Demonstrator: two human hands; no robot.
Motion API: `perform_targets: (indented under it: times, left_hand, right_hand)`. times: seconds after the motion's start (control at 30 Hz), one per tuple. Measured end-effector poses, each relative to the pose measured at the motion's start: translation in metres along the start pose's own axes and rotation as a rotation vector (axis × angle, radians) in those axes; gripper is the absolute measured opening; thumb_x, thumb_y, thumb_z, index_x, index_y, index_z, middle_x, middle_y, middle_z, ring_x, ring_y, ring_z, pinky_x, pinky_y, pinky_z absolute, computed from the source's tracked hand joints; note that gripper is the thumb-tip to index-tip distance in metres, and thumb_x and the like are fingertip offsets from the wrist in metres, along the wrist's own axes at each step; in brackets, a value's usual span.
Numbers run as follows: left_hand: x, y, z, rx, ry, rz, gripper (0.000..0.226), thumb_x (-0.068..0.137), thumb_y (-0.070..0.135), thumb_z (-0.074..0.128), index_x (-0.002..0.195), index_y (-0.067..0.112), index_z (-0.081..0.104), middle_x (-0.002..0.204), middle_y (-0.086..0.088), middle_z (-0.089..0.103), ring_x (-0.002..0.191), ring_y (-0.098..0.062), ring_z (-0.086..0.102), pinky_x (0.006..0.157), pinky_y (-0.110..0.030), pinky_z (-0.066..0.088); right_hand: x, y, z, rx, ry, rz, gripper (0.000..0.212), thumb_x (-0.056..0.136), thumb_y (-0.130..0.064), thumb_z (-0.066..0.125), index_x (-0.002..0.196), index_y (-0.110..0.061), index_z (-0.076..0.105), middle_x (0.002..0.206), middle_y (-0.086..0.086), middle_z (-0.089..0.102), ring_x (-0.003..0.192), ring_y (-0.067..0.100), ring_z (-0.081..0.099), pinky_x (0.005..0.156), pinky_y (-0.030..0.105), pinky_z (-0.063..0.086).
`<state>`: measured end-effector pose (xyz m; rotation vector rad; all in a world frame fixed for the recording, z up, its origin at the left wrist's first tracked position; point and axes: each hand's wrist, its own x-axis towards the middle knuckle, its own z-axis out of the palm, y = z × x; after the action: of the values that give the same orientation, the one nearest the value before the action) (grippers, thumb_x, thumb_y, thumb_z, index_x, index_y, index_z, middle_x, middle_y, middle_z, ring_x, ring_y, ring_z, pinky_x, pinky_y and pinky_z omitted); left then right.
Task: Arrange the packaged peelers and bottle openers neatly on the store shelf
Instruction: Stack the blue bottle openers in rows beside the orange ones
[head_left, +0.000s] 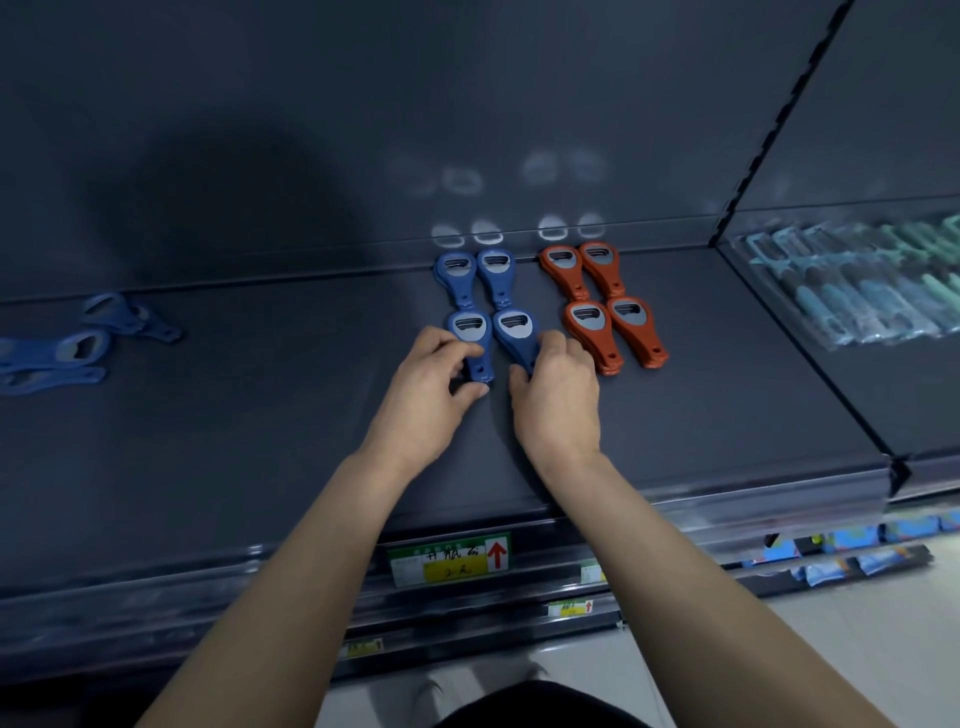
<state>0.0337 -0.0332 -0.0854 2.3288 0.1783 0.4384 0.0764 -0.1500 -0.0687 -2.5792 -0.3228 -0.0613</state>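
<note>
Both hands work on the near row of blue bottle openers on the dark shelf (727, 374). The left hand (431, 395) has its grip closed on the near-left blue opener (470, 338), thumb and fingers pinching the handle end, while the metal head points to the far side. The right hand (558, 395) is clamped likewise on the near-right blue opener (514, 332), fingers curled over its handle so that the tail is hidden.

Each opener's long axis runs near to far, handle toward the person and tilted slightly right, and each lies just beyond the grip that holds it, so each hand is the nearer one for its own piece. Two more blue openers (475, 278) lie in the far row, almost touching the near pair head to tail. To the right, a little apart, four orange openers (605, 306) make a matching two-by-two block.

Well apart on the far left of the shelf, loose blue openers (78, 343) lie crooked and overlapping; these look to be the work left. On the neighbouring shelf to the right, the packaged peelers (852, 291) lie in a blurred row.

The coming move likely turns on sliding both handles into line with the far row, keeping the axes parallel
</note>
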Motion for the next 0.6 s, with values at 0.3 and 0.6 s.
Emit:
perform_targets:
  times: [0.3,0.6]
  left_hand:
    - [-0.001,0.001,-0.001,0.0,0.003,-0.013,0.037,0.079,0.011,0.072,0.115,0.009,0.061,0.108,0.008,0.045,0.092,-0.009,0.053,0.088,-0.019,0.044]
    - [-0.008,0.008,-0.024,0.085,0.065,-0.021,0.035,0.09,0.004,0.049,0.123,0.014,0.057,0.109,0.008,0.047,0.092,-0.007,0.054,0.087,-0.015,0.043]
  right_hand:
    - [-0.001,0.001,-0.003,0.016,-0.02,-0.009,0.036,0.093,-0.025,0.056,0.12,-0.003,0.048,0.118,0.016,0.054,0.114,0.029,0.046,0.094,0.032,0.036]
    - [-0.005,-0.008,-0.016,0.039,0.03,-0.292,0.031,0.091,-0.017,0.056,0.117,-0.002,0.058,0.113,0.016,0.058,0.108,0.032,0.049,0.092,0.037,0.04]
